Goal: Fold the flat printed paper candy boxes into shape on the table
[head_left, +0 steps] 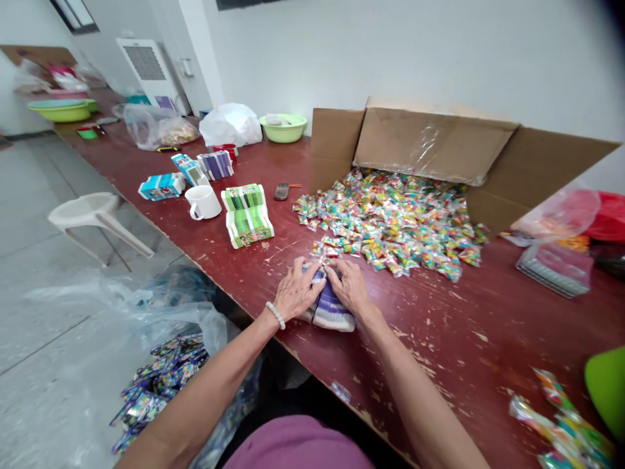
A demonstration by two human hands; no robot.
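Observation:
Close to the table's front edge lies a bundle of purple-and-white printed packets [334,314], stacked tightly in two blocks side by side. My left hand [297,290], with a white bead bracelet at the wrist, grips the left block. My right hand [350,286] is curled over the right block. The thumbs and fingertips of both hands meet near the bundle's far end and hide part of it. Just beyond my fingers spreads a heap of small wrapped candies [385,225], spilling from a cardboard box [430,146] that lies open towards me.
To the left stand a green packet stack [248,218], a white mug [204,203], blue cartons [162,186] and a small grey device [282,191]. A plastic bag of dark packets [163,378] sits below the table edge, near a white stool [88,212]. A clear plastic container [556,267] lies right.

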